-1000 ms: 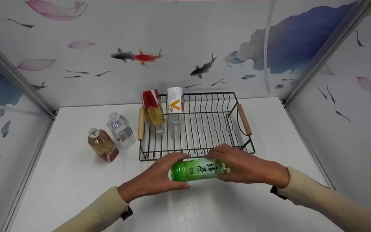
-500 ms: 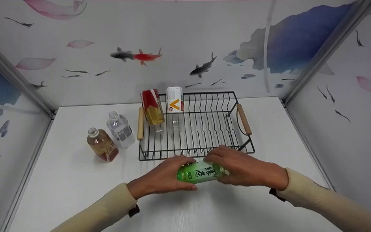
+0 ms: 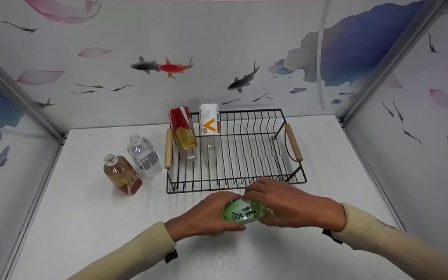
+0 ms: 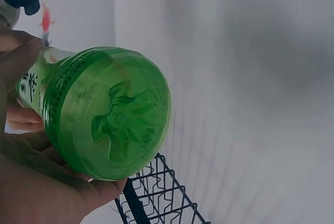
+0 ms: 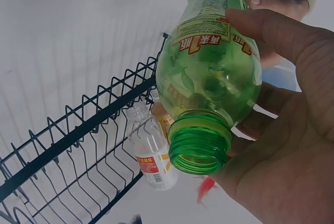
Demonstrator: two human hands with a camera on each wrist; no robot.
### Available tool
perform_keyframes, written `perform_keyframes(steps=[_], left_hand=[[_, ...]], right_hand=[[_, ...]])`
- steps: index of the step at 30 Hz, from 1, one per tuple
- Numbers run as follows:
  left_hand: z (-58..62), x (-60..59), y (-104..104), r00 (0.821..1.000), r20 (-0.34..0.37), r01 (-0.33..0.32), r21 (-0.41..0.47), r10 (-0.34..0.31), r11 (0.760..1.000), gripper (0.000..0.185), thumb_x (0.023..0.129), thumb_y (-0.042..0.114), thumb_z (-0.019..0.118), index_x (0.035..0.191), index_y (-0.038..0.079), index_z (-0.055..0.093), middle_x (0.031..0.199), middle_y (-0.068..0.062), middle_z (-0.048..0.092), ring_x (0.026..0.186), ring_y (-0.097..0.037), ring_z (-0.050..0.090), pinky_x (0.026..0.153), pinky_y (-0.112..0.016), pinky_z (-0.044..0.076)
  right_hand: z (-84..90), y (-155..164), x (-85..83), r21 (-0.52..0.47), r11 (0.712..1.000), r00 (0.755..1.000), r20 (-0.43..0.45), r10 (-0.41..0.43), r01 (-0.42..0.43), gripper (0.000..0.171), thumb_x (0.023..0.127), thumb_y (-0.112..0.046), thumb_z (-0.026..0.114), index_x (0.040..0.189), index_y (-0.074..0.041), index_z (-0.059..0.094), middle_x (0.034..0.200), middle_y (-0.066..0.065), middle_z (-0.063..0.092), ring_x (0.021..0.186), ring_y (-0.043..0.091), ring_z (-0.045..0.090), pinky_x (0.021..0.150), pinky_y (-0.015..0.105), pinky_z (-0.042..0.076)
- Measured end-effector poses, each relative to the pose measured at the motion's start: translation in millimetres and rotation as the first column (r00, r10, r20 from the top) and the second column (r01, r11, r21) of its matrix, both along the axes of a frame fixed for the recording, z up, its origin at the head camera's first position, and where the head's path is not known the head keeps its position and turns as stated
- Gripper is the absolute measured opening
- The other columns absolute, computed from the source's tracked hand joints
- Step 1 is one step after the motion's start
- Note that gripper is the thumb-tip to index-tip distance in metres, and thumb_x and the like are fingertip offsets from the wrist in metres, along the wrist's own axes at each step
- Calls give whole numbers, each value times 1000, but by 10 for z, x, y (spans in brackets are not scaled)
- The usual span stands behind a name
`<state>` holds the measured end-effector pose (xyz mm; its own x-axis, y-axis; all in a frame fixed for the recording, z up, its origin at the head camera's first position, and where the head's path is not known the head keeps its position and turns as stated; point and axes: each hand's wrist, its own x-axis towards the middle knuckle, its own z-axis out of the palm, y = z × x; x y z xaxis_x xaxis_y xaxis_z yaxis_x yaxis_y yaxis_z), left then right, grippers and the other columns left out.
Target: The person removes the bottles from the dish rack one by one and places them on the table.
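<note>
A green plastic tea bottle [image 3: 247, 211] is held by both hands above the table, in front of the rack. My left hand [image 3: 208, 216] grips it near the base, thumb on one side and fingers on the other. My right hand [image 3: 292, 204] grips the shoulder end. The ridged base of the bottle [image 4: 112, 112] faces the left wrist camera. In the right wrist view the bottle's open, uncapped mouth [image 5: 198, 153] shows, and no liquid can be made out inside.
Behind the hands stands a black wire rack [image 3: 247, 155] with wooden handles. In its left part, a red-and-yellow bottle [image 3: 184, 128] and a white-labelled bottle [image 3: 210, 119] stand upside down. An amber bottle [image 3: 123, 175] and a clear bottle [image 3: 145, 156] stand upright left of the rack.
My left hand has moved to the right, closer to the right hand. The green bottle has shifted slightly and turned, so less of its length shows. The rack and other bottles stay put.
</note>
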<state>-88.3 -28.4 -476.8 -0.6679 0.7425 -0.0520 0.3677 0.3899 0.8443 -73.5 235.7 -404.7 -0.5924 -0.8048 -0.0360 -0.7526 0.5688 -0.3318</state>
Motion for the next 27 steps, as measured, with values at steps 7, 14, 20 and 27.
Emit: perform_keyframes(steps=[7,14,20,27], left_hand=[[-55,11,48,1000,13,-8,37,8,999,54,93,38,91,137,15,70,115,11,70,99,-6,63,85,-28,56],[-213,24,79,997,52,-68,78,64,995,58,91,34,93,140,13,69,118,9,69,103,-10,64,89,-31,56],[-395,50,113,993,72,-100,136,91,986,65,91,30,93,147,15,64,128,6,70,111,-15,67,93,-31,58],[-626,31,204,995,38,-102,254,96,962,61,91,23,92,144,17,63,130,6,67,115,-14,65,97,-32,60]], right_hand=[[24,22,-20,-8,999,999,-31,36,-36,56,87,-12,91,138,-11,71,137,3,69,127,24,62,105,47,58],[179,135,-113,-94,995,998,50,-30,35,53,94,-24,89,142,-12,70,143,2,66,132,23,60,106,49,57],[308,290,-256,-187,970,978,172,-121,153,59,96,-29,89,149,-16,65,151,1,62,142,25,55,114,56,52],[244,373,-422,-298,924,958,228,-175,240,61,96,-28,89,151,-16,65,153,1,62,144,28,54,116,61,49]])
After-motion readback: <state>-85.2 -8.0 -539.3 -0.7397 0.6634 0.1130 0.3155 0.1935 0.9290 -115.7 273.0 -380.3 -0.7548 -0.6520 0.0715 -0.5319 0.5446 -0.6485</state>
